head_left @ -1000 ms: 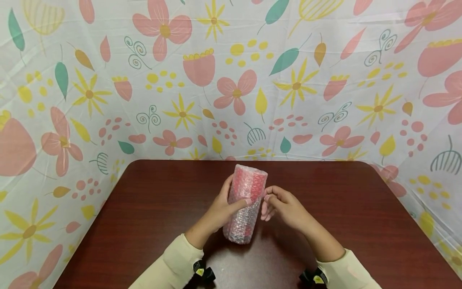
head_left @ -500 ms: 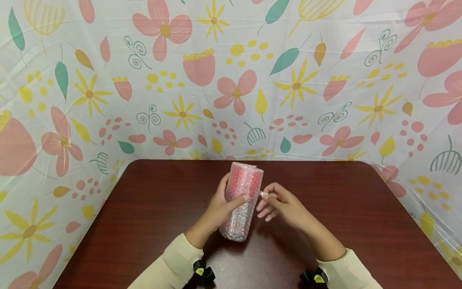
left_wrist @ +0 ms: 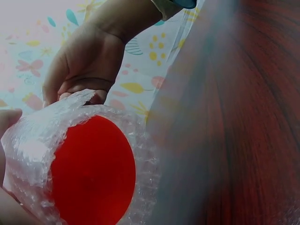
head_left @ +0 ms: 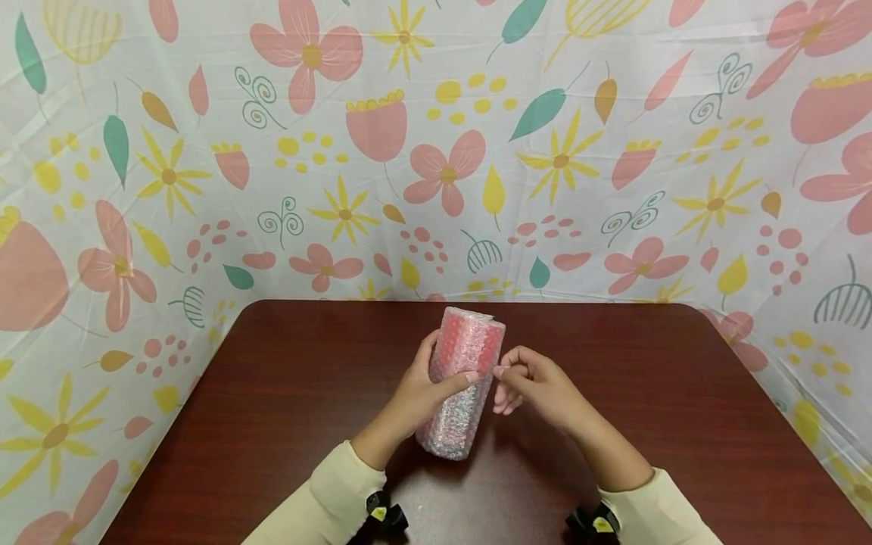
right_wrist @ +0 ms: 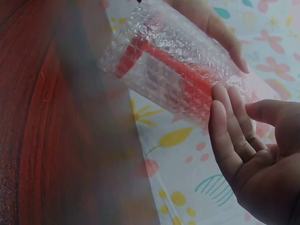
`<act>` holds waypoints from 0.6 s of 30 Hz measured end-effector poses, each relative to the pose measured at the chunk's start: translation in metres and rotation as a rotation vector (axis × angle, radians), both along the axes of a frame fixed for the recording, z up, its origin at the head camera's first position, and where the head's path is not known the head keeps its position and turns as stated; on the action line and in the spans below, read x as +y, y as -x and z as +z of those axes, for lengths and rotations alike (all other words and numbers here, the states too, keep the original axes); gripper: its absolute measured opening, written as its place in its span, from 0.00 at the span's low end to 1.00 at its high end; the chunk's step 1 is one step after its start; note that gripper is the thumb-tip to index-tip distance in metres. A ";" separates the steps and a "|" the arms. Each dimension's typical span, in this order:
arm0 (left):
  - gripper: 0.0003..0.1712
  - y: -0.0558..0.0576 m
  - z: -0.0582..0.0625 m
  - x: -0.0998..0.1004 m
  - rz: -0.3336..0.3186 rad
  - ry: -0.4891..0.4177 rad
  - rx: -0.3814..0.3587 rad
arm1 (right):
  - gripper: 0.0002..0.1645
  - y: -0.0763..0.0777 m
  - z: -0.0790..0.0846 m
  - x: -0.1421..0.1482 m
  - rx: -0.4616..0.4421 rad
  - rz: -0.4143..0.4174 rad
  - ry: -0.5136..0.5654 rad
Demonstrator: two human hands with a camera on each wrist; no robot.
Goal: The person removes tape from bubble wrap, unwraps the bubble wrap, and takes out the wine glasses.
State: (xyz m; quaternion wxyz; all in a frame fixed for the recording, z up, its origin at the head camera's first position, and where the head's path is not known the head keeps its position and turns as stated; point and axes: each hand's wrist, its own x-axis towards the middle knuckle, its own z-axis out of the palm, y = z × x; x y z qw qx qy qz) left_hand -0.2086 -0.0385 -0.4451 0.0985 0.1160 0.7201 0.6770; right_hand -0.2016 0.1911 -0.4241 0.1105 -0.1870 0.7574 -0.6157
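Note:
A red-and-clear cylinder in bubble wrap (head_left: 453,412) is tilted over the middle of the table. My left hand (head_left: 424,392) grips it from the left, thumb across its front. In the left wrist view its flat red end (left_wrist: 93,171) shows inside the wrap's open rim. My right hand (head_left: 541,390) is at the cylinder's right side, thumb and forefinger pinching the edge of the bubble wrap. That edge stands up as a loose flap (left_wrist: 78,99) in the left wrist view. The other right fingers (right_wrist: 227,136) are extended beside the wrap in the right wrist view.
The dark reddish-brown table (head_left: 286,378) has rounded far corners. A white cloth with a floral print (head_left: 443,250) hangs behind it and along both sides. Black straps (head_left: 387,513) with small devices sit at both wrists, by the pale sleeves (head_left: 327,492).
The cylinder shifts slightly left, then back right with my left hand. The right fingers draw at the wrap's edge, and a small flap now shows at the top rim.

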 end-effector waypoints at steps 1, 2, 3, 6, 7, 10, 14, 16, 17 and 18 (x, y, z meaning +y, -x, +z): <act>0.52 0.000 0.000 0.000 -0.006 -0.002 -0.002 | 0.15 0.000 0.000 0.000 -0.003 -0.002 0.003; 0.52 0.000 -0.001 0.000 -0.013 -0.006 -0.004 | 0.14 0.000 0.000 -0.001 -0.005 0.000 0.007; 0.52 0.001 -0.002 0.000 -0.022 -0.007 -0.004 | 0.14 0.000 -0.001 -0.001 -0.010 0.003 0.012; 0.51 0.001 -0.004 -0.001 -0.064 -0.023 0.004 | 0.11 0.001 -0.002 -0.002 -0.013 0.012 0.016; 0.50 0.001 -0.004 -0.001 -0.075 -0.032 0.006 | 0.11 0.001 -0.002 -0.002 -0.011 0.011 0.015; 0.49 0.002 -0.005 -0.002 -0.090 -0.049 0.028 | 0.11 0.001 -0.003 -0.001 0.002 0.011 0.008; 0.51 0.001 -0.004 -0.003 -0.076 -0.046 0.027 | 0.12 0.002 -0.003 -0.002 0.010 0.020 0.002; 0.52 0.001 -0.004 -0.002 -0.070 -0.044 0.014 | 0.13 0.003 -0.003 -0.002 0.011 0.025 0.000; 0.53 0.001 -0.004 -0.002 -0.068 -0.043 0.010 | 0.13 0.003 -0.003 -0.002 0.010 0.025 -0.002; 0.53 0.001 -0.004 -0.002 -0.065 -0.042 0.006 | 0.12 0.003 -0.003 -0.002 0.009 0.023 -0.005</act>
